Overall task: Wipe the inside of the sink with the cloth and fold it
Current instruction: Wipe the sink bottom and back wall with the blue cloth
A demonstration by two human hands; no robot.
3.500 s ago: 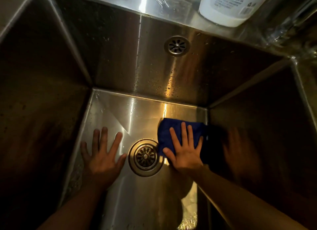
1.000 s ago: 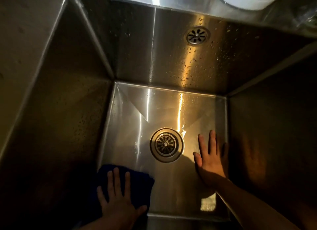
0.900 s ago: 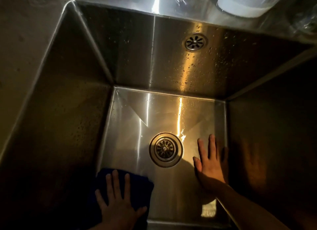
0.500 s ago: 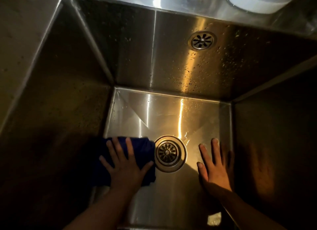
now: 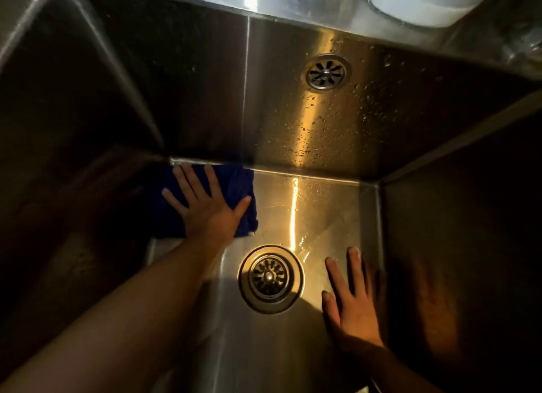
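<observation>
Deep in the steel sink [image 5: 322,204], the left hand [image 5: 209,213] presses flat, fingers spread, on the blue cloth [image 5: 234,187] at the floor's far-left corner, left of frame centre. The right hand [image 5: 356,307], open and empty, braces lower right of the drain [image 5: 270,278]; the unwiped floor likely lies rightward of the cloth.

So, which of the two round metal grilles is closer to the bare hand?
The floor drain, just left of the right hand; the overflow grille sits high on the back wall.
</observation>
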